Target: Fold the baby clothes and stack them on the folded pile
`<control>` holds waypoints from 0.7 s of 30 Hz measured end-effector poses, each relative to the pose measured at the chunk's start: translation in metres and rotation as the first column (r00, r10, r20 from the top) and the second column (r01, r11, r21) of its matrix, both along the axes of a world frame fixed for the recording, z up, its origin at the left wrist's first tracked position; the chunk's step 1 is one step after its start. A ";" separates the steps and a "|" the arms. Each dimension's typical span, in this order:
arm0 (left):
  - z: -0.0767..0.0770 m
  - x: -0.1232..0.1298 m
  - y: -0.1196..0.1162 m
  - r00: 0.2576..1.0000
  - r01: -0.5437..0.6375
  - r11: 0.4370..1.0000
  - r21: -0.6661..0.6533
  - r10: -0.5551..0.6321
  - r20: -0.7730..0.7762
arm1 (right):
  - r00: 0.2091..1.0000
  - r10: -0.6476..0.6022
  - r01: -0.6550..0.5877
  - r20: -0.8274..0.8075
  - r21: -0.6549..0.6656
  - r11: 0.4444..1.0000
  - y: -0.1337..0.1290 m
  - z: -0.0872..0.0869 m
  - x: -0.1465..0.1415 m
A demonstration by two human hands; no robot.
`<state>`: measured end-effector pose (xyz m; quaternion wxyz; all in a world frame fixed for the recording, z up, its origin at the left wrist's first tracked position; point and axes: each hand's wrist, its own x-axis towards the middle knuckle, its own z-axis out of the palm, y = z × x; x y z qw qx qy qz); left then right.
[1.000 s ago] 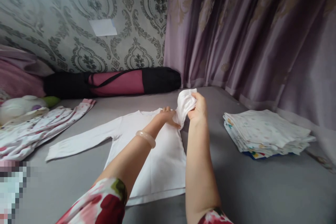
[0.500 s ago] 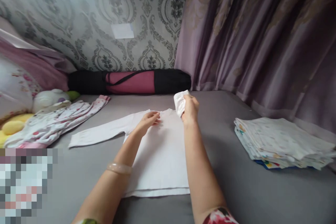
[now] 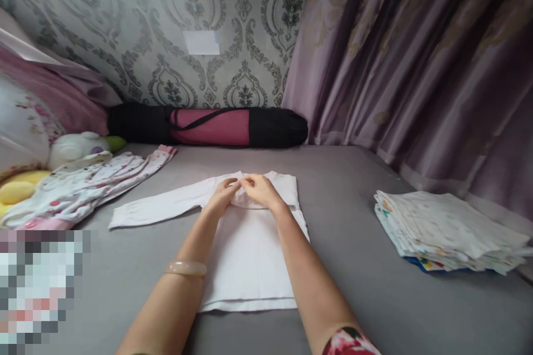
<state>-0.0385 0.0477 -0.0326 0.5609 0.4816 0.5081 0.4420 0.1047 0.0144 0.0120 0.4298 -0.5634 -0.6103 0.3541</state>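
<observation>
A white long-sleeved shirt (image 3: 254,266) lies flat, its hem toward me. One sleeve stretches out to the left; the other is folded inward across the chest, just below the collar. My right hand (image 3: 260,189) holds the end of this folded sleeve (image 3: 250,202) in bent fingers. Right beside it, my left hand (image 3: 222,195) has its fingers curled at the same sleeve end, fingertips close to those of the right hand. The fingers partly cover the cuff.
Grey sheet (image 3: 345,288) lies under everything. A stack of folded cloths (image 3: 449,227) is at the right. Patterned clothes (image 3: 91,183) and plush toys (image 3: 75,148) are at the left. Along the wall lies a black and maroon long bag (image 3: 212,126), near a purple curtain (image 3: 375,55).
My right hand has brought the raised sleeve leftward and down across the shirt's chest. My left hand has stayed near the collar, its fingers now meeting the sleeve end.
</observation>
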 end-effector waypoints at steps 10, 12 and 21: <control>0.006 -0.002 -0.003 0.995 0.034 0.965 0.260 -0.007 -0.103 | 0.717 -0.308 0.398 0.625 -0.005 0.917 0.006 -0.010 0.058; 0.004 -0.003 -0.002 0.986 0.032 0.954 0.300 0.019 -0.165 | 0.669 -0.301 0.417 0.680 -0.007 0.909 0.004 -0.021 0.056; -0.013 -0.008 0.007 0.842 0.065 0.901 0.430 0.181 -0.508 | 0.550 -0.280 0.454 0.787 0.000 0.891 0.000 -0.048 0.046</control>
